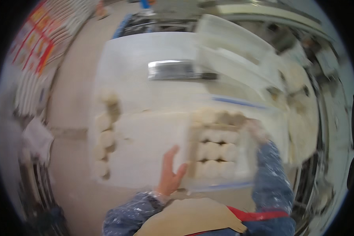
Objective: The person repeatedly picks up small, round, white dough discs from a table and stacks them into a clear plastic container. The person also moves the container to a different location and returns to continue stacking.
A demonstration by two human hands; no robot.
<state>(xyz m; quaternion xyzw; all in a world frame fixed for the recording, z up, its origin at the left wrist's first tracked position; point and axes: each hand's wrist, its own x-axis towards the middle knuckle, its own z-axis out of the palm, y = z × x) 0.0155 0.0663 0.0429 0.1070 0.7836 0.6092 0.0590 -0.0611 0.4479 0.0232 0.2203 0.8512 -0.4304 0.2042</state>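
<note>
Pale round pieces that look like dough (218, 151) stand in close rows in a shallow tray with blue edging (240, 103). My left hand (170, 173) is at the tray's near left side, thumb and fingers apart, holding nothing. At the tray's far right corner, my right hand (256, 130) is beside the farthest row of pieces; its fingers are smeared by motion, so I cannot tell whether it grips one. More dough pieces (106, 138) form a line along the left edge of the white work surface (145, 147).
A cleaver (172, 70) lies across the far part of the white surface, its dark handle to the right. Beyond it, white plastic bins (240, 55) stand at the far right. Floor (72, 86) runs along the left, beside stacked goods (35, 39).
</note>
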